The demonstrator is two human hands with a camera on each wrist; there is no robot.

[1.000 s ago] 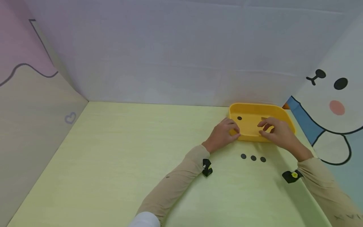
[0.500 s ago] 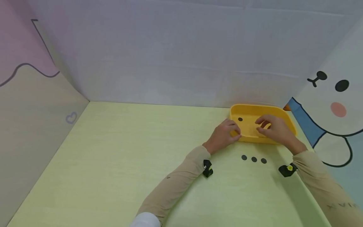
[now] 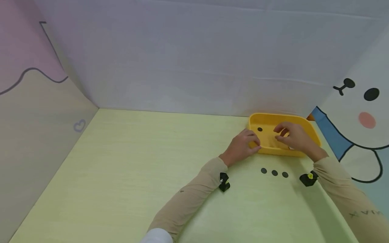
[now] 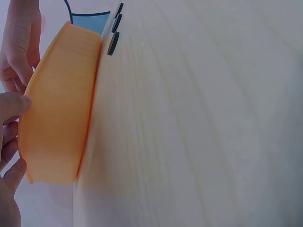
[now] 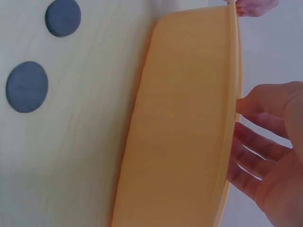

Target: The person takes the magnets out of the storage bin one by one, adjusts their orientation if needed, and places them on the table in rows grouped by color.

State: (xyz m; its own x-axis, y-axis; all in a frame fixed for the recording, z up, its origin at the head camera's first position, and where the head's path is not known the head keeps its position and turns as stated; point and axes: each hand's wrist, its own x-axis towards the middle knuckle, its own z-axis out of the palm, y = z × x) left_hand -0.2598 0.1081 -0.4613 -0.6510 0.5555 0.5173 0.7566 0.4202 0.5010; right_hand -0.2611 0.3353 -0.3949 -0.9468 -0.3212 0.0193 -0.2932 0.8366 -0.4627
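A shallow yellow tray (image 3: 285, 152) stands at the back right of the table. My left hand (image 3: 244, 145) holds its front left corner, fingertips over the rim in the left wrist view. My right hand (image 3: 293, 135) hovers over the inside of the tray, with curved fingers and a gap between thumb and index. From the right wrist view, the fingertips of the right hand (image 5: 279, 156) dip behind the tray's near wall (image 5: 180, 123). One small dark disc (image 3: 259, 129) lies in the tray's left part. A small white patch shows under the right palm, mostly hidden.
Three dark grey discs, the left (image 3: 263, 170), middle (image 3: 275, 172) and right (image 3: 285, 174), lie in a row on the pale table (image 3: 152, 162) in front of the tray. A white back wall (image 3: 182, 67) rises close behind, and a printed side panel (image 3: 364, 135) borders the right.
My right hand has shifted slightly left and deeper over the tray, then stayed nearly still. My left hand keeps its place at the corner. The head view has drifted slightly.
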